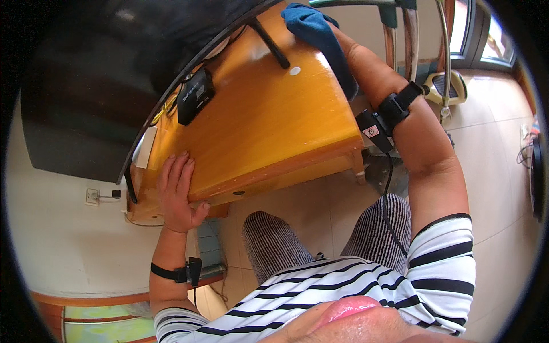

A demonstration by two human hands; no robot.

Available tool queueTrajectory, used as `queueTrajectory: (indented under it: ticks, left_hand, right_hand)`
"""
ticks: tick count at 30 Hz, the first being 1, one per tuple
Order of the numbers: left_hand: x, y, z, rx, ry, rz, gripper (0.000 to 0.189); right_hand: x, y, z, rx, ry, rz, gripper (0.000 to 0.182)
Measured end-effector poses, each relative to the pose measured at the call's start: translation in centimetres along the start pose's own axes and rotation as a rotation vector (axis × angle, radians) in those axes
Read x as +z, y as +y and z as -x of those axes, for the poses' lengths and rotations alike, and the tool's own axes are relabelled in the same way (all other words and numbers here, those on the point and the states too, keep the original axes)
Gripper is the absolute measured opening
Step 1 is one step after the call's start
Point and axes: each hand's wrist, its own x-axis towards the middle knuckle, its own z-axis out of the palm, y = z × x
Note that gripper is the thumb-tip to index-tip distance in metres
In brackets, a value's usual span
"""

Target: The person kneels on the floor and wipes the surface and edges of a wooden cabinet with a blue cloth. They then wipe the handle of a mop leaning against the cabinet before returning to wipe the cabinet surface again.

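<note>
My left hand rests on the front edge of a varnished wooden cabinet, its fingers lying on the top and the thumb apart. At the cabinet's far right corner, my right hand is mostly covered by a blue cloth. The cloth hangs down over the cabinet's right edge. Whether those fingers grip the cloth cannot be seen. Between my hands, a black set-top box lies near the television, and a white round spot is beside the television's foot.
A large television stands over the cabinet's back. Yellow cables and a white box are by its lower edge. Metal tubes of a frame rise at the right, near a cream-coloured device on the floor. A wall socket is at the left.
</note>
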Motion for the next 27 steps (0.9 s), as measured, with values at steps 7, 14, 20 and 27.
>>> queueTrajectory:
  ticks: [7, 14, 20, 27]
  left_hand:
    - [-0.4, 0.4, 0.6, -0.013, 0.02, -0.027, 0.068]
    - [-0.7, 0.7, 0.5, -0.035, 0.03, -0.023, 0.07]
    - [-1.4, 1.3, 1.2, -0.125, 0.002, -0.013, 0.074]
    - [-0.5, 0.7, 1.8, -0.103, 0.063, 0.003, 0.076]
  right_hand:
    - [-3.2, -8.1, 4.6, -0.194, -0.204, -0.042, 0.038]
    - [-4.6, -15.9, 15.1, -0.322, -0.177, 0.281, 0.044]
    - [-1.8, -26.1, 10.4, -0.013, -0.706, 0.572, 0.027]
    - [4.7, -20.3, 3.0, -0.168, -0.727, 1.088, 0.024]
